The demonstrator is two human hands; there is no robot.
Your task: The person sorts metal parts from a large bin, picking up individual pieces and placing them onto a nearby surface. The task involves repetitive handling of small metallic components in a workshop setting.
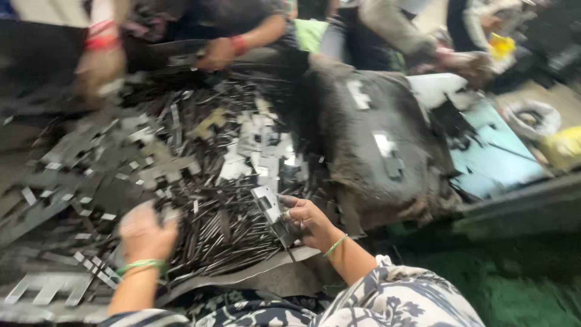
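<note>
Hands sorting through a heap of metal offcuts.

The scrap pile (pixel 181 163), a wide spread of thin rods and punched strips, is covering the work surface; beside its right edge a dark grimy sack (pixel 375 145) is slumping. At the pile's near edge the right hand (pixel 305 221) is gripping a flat stamped metal plate (pixel 272 212), fingers clamped on it. The left hand (pixel 145 233) is resting on the pile's near-left part, too blurred to tell its grip. Other people's hands (pixel 218 53) are working at the pile's far side.

hands: 2 own (pixel 145 233), 3 others' | metal scraps (pixel 200 181): too many to count
</note>
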